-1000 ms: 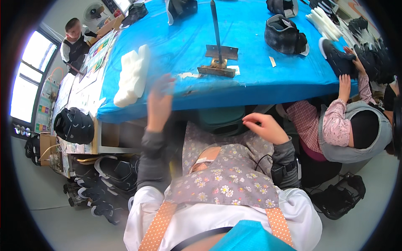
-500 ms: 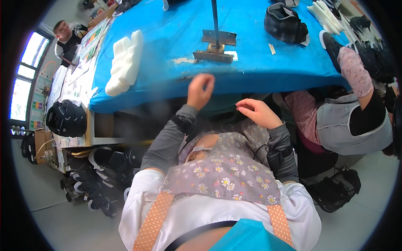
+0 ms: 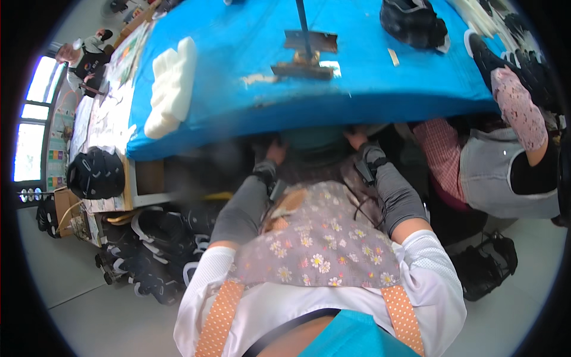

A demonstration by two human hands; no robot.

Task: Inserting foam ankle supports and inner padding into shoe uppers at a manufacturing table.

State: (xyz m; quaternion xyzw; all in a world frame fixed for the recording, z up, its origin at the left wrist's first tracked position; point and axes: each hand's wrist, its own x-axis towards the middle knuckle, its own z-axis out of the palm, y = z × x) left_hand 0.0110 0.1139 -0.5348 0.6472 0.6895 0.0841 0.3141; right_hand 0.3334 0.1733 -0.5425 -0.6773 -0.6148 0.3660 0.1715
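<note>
The floral apron covered the wearer's lap, and both forearms, in grey sleeves, extended forward under the table edge. The left hand was located at the left side of a dark green object; the right hand was located at its right side. This object was positioned below the table edge, between the hands, and was partly in shadow. Finger closure and contact could not be determined for either hand.

Above the hands, a blue cover overlaid the table. A white lobed block lay at its left side. A metal stand with an upright rod stood near the middle. To the right of the stand lay a small tan strip; beyond it rested a black boot. A co-worker was positioned at the far left.
</note>
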